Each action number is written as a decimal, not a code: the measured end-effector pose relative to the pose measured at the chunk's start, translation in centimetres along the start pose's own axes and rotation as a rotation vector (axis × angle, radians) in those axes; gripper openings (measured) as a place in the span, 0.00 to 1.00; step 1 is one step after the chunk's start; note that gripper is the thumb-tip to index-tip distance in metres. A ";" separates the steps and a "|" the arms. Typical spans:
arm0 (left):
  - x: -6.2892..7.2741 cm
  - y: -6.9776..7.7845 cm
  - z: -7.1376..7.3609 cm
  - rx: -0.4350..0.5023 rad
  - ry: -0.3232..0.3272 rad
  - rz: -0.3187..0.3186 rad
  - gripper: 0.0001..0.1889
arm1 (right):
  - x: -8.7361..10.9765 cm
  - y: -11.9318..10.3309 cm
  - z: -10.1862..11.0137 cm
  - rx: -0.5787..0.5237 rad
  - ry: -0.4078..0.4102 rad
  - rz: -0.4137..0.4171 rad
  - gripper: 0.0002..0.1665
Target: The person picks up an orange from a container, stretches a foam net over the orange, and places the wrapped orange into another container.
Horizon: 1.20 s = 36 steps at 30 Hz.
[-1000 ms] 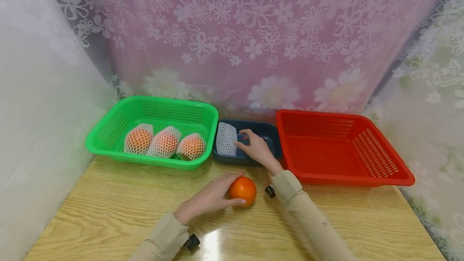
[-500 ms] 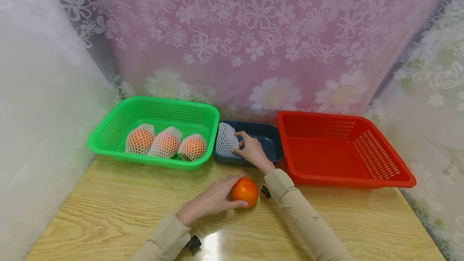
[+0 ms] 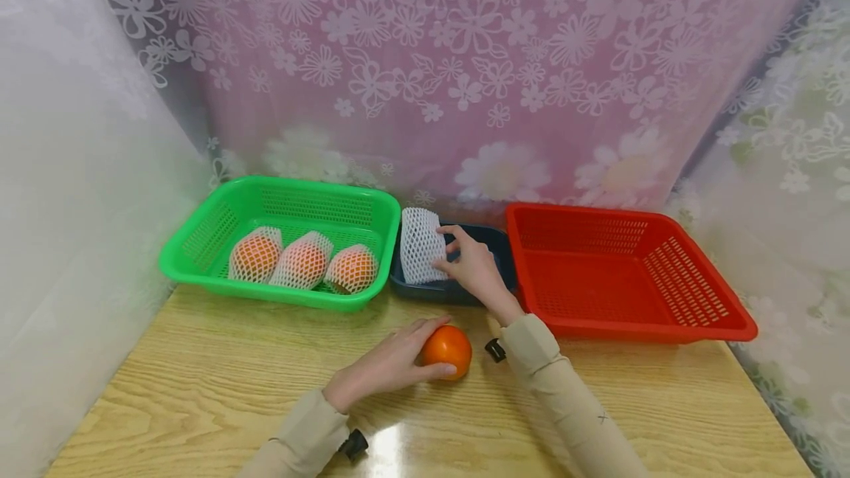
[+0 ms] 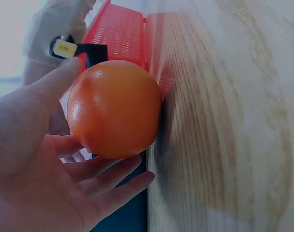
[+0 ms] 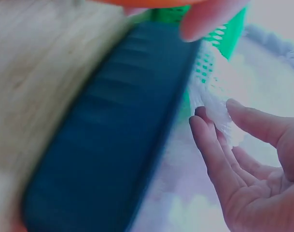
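On the wooden table, my left hand (image 3: 385, 364) holds an orange (image 3: 448, 352), thumb on the near side and fingers on the far side. The left wrist view shows the same smooth orange fruit (image 4: 115, 108) between thumb and fingers. My right hand (image 3: 477, 270) pinches a white foam fruit net (image 3: 422, 246) by its right side, over the dark blue tray (image 3: 494, 242). Thumb and fingertips meet the net (image 5: 217, 108) in the right wrist view, where it is blurred and overexposed. The net stands above the tray's back rim in the head view.
A green basket (image 3: 265, 295) at the left contains three fruits in white foam nets (image 3: 305, 262). To the right of the tray stands a red basket (image 3: 604, 271). Floral curtains (image 3: 425, 80) hang behind the table (image 3: 199, 389) and at its sides.
My right hand reached left to the foam net in the tray, took hold of it and has raised it slightly, back to the right. The left hand and orange have stayed nearly still.
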<state>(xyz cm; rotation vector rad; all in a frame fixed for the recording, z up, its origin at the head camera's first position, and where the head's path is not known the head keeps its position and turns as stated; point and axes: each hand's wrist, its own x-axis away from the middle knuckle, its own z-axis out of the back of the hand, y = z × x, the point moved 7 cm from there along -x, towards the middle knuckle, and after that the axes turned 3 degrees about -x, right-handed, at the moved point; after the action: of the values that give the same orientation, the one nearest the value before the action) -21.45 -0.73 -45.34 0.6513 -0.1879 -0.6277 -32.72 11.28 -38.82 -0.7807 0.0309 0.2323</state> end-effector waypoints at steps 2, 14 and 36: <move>-0.1 0.0 0.3 0.041 0.027 -0.009 0.38 | 0.7 -0.8 0.8 0.006 0.027 0.036 0.37; 0.3 -0.1 5.1 0.491 0.522 -0.056 0.14 | 5.2 -3.0 3.9 -0.243 0.217 0.197 0.45; 0.4 -1.8 4.6 1.299 0.540 0.110 0.22 | 9.7 -1.5 0.9 -0.446 0.233 0.271 0.48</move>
<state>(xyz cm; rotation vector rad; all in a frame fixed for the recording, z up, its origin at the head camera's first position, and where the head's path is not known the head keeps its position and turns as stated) -23.60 -4.38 -42.84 2.0133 -0.1034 -0.1265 -22.97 12.75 -38.23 -1.2471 0.3152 0.4122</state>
